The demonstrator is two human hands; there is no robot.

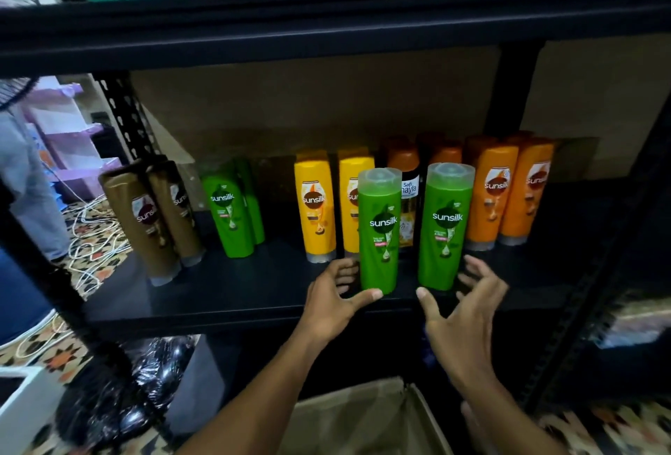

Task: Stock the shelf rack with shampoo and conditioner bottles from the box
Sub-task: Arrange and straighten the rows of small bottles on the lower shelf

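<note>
Two bottles upright at the front of the black metal shelf [254, 294]
The left hand [332, 296], fingers loose, has its thumb touching the base of the left green plastic bottle [379, 233]; the right hand [468, 309] is spread just beside the right green plastic bottle [446, 229].

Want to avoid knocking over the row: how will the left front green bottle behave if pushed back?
Probably tippy: the left front green bottle stands tall on a narrow base, so a high push may topple it onto the yellow bottles behind. Pushed low, its glossy plastic likely slides easily on the smooth black shelf.
</note>
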